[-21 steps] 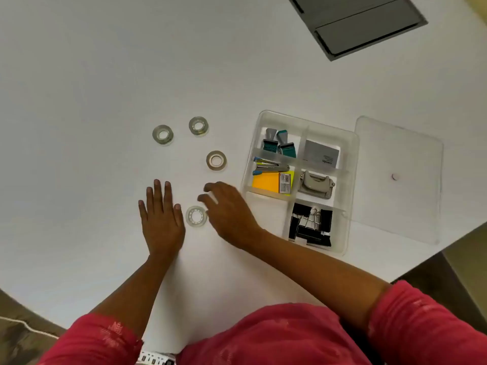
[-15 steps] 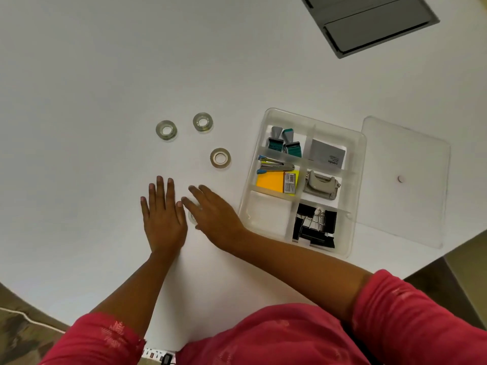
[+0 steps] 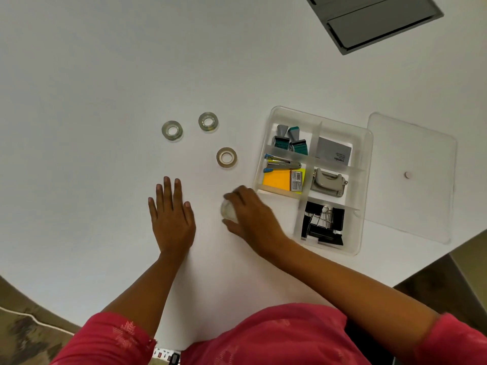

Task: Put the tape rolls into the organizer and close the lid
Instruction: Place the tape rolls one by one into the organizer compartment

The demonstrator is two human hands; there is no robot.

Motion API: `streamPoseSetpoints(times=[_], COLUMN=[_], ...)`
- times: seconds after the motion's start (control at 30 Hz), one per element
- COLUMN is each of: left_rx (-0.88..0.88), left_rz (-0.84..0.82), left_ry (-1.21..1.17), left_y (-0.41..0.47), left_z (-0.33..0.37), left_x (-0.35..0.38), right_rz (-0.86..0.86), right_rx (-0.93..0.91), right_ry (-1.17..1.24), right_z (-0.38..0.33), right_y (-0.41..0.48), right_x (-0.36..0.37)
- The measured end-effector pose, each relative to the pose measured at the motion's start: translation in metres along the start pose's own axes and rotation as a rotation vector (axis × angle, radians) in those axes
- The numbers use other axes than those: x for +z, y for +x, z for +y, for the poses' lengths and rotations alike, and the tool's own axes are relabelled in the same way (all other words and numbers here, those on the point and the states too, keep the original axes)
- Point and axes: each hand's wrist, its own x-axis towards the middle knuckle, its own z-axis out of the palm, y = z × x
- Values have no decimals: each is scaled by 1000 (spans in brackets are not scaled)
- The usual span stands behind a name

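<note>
Right hand (image 3: 253, 214) lifted tape roll (image 3: 228, 210), tilted.

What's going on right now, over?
Right hand gripping one tape roll. Left hand flat on table. Three rolls loose. Organizer open, lid beside it.

You have four tape rolls in sight: three lying loose on the table (image 3: 79, 75) — two clear ones (image 3: 172, 130) (image 3: 208, 122) and one tan-cored one (image 3: 226, 157) — plus one blurred roll (image 3: 228, 209) in your right hand (image 3: 253, 214). There is one clear organizer (image 3: 367, 164) with six compartments, and one lid (image 3: 411, 177). You count two hands, the left hand (image 3: 171, 214) lying flat.
</note>
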Motion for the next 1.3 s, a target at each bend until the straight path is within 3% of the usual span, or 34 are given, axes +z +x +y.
streamPoseSetpoints(times=[0.23,0.5,0.93,1.1,1.3], left_rx=[13,29,28,23,20], left_rz=[13,8,10,6,-6], left_ry=[-7,-6,-5,-8,-5], left_y=[-1,0,1,0,1], left_z=[-3,-4,-6,-5,-5], left_x=[2,0,3,3,1], right_rz=[146,-93,-110,-25,142], right_rx=[166,268,396,351,113], right_ry=[-211,-433,-569,-511,-460], right_z=[44,67,61,53,29], right_y=[-39,-42,-36,-34,21], right_x=[-37,-20,-20,-24,-28])
